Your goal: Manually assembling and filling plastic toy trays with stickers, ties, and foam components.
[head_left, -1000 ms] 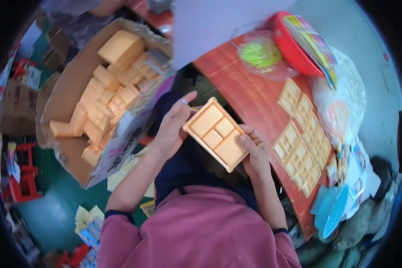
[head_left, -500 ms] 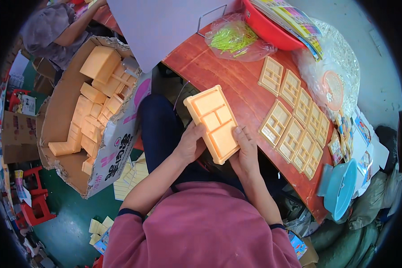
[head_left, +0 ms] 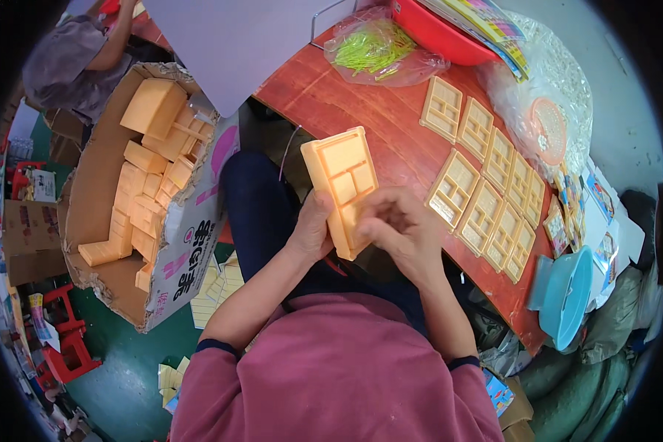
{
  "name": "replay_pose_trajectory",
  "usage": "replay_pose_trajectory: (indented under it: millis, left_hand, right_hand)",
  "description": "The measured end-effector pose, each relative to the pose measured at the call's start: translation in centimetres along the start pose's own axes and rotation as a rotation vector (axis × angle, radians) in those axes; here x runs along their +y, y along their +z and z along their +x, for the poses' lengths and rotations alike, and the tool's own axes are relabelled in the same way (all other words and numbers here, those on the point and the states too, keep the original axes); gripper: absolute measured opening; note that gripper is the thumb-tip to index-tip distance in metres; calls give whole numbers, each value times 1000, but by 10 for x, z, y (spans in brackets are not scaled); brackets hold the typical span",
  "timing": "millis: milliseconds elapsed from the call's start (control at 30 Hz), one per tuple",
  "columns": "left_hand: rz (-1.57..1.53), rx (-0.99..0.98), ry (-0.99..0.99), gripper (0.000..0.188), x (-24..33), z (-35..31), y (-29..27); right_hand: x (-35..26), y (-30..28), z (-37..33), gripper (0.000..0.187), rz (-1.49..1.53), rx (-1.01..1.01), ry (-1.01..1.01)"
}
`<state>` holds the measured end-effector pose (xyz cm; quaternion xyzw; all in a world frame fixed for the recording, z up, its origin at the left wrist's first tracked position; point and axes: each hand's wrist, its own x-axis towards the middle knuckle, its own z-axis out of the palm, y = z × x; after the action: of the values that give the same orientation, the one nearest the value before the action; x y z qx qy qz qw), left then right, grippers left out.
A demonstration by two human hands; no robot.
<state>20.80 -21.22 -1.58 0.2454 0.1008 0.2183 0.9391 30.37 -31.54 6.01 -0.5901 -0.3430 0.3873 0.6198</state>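
Observation:
A thick, pale orange block of compartment trays [head_left: 344,158], seemingly nested together, is tilted above my lap. My left hand [head_left: 314,230] grips its lower left side, fingers partly hidden behind it. In front of its lower right part, my right hand [head_left: 407,232] has bent fingers and its thumb drawn in close to them. Whether that hand pinches the tray edge is hidden. On the red table to the right, several single compartment trays [head_left: 451,190] of the same colour lie in two slanting rows.
At left stands a torn cardboard box [head_left: 88,199] with more orange tray stacks [head_left: 136,195]. A bag of yellow-green sticks [head_left: 376,51], a red basin [head_left: 442,33] and a blue basin [head_left: 563,298] rest around the table [head_left: 376,103]. Another person [head_left: 74,62] is at upper left.
My right hand has left the tray block's right edge and come across its lower front, fingers bending. The block has turned slightly, showing more of its left side. The view has shifted a little.

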Motion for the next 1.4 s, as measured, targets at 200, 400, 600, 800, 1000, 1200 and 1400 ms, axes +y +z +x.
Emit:
replay_pose_trajectory:
  millis: [200,400,600,800,1000,1200,1400]
  left_hand:
    - [171,-87,-73,95,1,1,13]
    - [186,-78,-55,88,-1,1,19]
    - [236,-71,-46,86,-1,0,28]
    - [246,-53,-34,85,-3,4,24]
    - [252,-92,-81,87,-9,4,21]
    - [706,117,181,76,-17,-5,-3]
    - [970,132,364,69,-13,1,5]
  right_hand:
    - [-12,0,16,22,-29,30,260]
    - [-9,-7,18,22,60,0,286]
    - [-9,-9,14,24,72,15,284]
    - [-8,-13,18,22,85,-7,284]
    - [-4,-17,14,18,172,37,307]
    - [11,0,8,13,-588,216,-381]
    - [3,-14,6,10,-671,143,-316]
